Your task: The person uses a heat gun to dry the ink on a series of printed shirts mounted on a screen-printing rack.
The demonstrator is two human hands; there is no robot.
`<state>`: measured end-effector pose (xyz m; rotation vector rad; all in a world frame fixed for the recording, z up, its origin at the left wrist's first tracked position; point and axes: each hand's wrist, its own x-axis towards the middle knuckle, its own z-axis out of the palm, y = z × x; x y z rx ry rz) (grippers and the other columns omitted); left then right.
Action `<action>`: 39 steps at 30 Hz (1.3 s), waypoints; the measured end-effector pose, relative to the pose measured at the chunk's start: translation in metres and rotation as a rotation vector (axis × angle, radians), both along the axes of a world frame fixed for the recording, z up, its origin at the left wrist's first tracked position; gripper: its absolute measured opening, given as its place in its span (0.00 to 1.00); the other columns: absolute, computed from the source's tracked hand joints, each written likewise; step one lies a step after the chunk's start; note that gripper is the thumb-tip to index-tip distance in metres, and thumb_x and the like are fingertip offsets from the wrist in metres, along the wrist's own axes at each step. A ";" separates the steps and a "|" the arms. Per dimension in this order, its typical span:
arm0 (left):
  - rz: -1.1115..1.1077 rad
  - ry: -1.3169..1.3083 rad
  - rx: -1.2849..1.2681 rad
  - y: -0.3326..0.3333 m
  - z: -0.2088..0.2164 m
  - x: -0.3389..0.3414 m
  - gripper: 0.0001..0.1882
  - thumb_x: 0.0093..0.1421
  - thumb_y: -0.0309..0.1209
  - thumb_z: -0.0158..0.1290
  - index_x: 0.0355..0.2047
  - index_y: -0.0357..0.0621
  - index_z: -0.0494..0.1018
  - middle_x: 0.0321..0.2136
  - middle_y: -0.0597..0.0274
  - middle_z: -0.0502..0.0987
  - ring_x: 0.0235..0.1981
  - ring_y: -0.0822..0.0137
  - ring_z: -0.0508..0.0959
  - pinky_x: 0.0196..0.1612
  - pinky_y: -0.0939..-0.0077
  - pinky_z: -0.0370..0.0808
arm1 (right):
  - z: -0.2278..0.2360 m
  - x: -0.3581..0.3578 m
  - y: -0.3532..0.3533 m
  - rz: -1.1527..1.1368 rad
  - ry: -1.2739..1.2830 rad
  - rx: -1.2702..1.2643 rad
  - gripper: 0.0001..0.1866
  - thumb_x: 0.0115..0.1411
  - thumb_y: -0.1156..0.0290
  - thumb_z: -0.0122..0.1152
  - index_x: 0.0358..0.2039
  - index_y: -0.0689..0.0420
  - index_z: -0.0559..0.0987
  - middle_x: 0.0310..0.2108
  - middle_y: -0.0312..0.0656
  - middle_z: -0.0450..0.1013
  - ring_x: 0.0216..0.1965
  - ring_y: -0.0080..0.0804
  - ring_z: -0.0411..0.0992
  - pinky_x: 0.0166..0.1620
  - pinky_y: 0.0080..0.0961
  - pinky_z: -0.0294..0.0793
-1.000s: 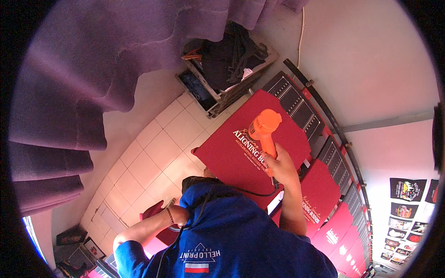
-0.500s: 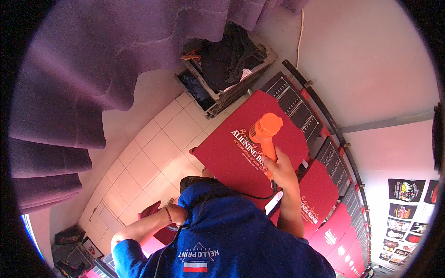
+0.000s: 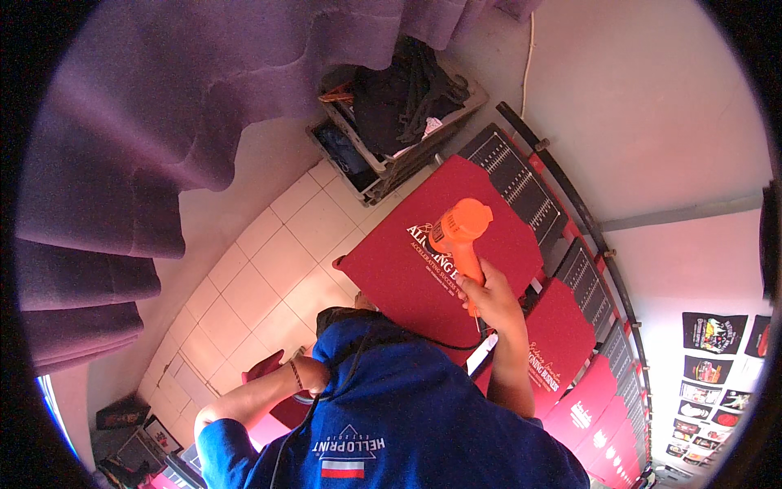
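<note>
My right hand (image 3: 494, 297) is wrapped round the handle of an orange heat gun (image 3: 461, 226). The heat gun hangs over a dark red shirt (image 3: 407, 281) stretched on a flat board, its body covering part of the white lettering on the cloth. A black cord (image 3: 440, 345) trails from below the handle toward my body. My left hand (image 3: 312, 375) is bent in against my blue top, with a thin bracelet at the wrist. Its fingers are hidden by my body and the top.
Beyond the first shirt, several more red shirts (image 3: 562, 326) lie on boards in a row along a black rail (image 3: 570, 196). Grey crates (image 3: 391, 175) holding dark cloth stand on the tiled floor (image 3: 281, 261). A purple curtain (image 3: 138, 147) hangs at the left.
The heat gun has shifted slightly left over the lettering, tilting with my right hand. My left hand has stayed in place.
</note>
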<state>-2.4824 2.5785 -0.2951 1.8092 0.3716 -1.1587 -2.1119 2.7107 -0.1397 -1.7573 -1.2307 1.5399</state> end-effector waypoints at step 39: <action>0.109 0.064 0.023 0.028 0.056 0.003 0.18 0.41 0.38 0.57 0.34 0.49 0.81 0.34 0.49 0.81 0.37 0.51 0.81 0.37 0.56 0.75 | 0.008 0.009 -0.029 -0.082 -0.086 -0.024 0.17 0.62 0.66 0.57 0.47 0.62 0.69 0.24 0.40 0.71 0.21 0.25 0.71 0.26 0.23 0.74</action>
